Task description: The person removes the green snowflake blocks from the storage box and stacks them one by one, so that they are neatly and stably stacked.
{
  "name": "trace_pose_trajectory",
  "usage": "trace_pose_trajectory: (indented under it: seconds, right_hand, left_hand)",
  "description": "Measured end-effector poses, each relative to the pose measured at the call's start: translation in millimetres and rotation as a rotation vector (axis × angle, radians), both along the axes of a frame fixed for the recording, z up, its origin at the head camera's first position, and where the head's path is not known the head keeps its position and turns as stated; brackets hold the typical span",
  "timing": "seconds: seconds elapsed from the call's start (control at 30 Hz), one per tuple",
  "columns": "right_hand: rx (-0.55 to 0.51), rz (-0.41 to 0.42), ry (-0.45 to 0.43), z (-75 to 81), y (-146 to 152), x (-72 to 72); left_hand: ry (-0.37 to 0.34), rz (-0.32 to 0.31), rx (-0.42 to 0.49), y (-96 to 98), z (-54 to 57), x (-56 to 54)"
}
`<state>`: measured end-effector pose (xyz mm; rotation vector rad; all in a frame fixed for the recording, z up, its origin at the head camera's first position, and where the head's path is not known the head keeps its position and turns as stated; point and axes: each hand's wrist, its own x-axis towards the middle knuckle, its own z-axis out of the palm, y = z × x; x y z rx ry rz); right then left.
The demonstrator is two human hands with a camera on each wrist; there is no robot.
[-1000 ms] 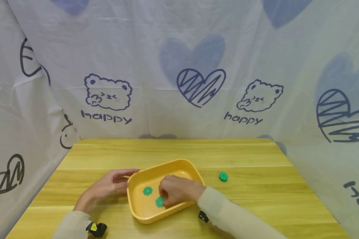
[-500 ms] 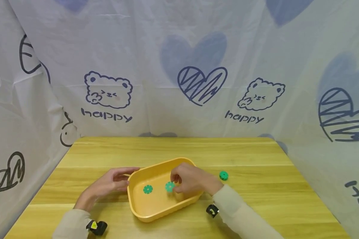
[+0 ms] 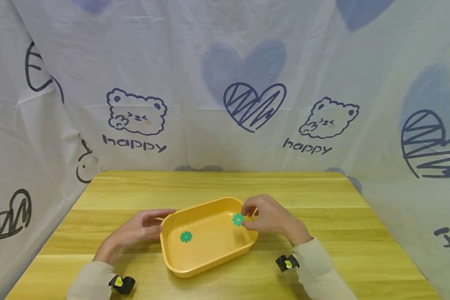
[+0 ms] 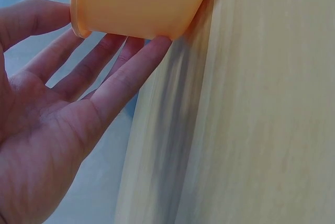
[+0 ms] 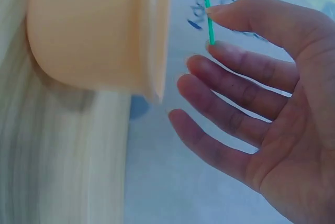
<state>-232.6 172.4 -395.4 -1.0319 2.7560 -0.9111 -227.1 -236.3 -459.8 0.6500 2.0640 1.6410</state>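
Note:
A yellow plastic tray [image 3: 210,266] with rounded corners sits tilted at an angle on the table. My left hand [image 3: 133,231] touches its left end; in the left wrist view extended fingers [image 4: 125,80] lie against the tray wall [image 4: 136,4]. Above the tray's right end, my right hand [image 3: 271,216] pinches a notched green interlocking disc [image 3: 238,219] between thumb and index finger. Seen edge-on in the right wrist view, the disc [image 5: 210,17] is a thin green line, and the other fingers are spread apart. A second green disc [image 3: 186,236] lies flat on the tray floor toward the left.
The wood-grain table [image 3: 341,258] spreads around the tray. White cloth [image 3: 195,137] with blue hearts and bears hangs behind it and at both sides. Each wrist carries a black camera [image 3: 287,263].
My right hand has lifted the green disc from the tray floor and carried it right and back to the right rim. It now hides the small green stack on the table. The left hand stays put.

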Motion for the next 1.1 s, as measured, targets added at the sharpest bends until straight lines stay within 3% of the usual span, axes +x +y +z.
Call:
trace_pose_trajectory:
  seconds: [0.33,0.6,1.1]
  right_hand:
    - [-0.056,-0.177,-0.004,-7.2,47,1.2]
    - [-0.082,-0.267,-0.012,-14.3,83,-1.7]
    - [-0.088,-0.316,-0.050,-44.0,120,-18.5]
  left_hand:
    - [0.015,-0.011,0.010,1.3,1.5,-0.5]
    - [0.000,-0.010,0.012,2.0,2.2,0.6]
    - [0.004,-0.006,0.012,0.4,1.0,0.8]
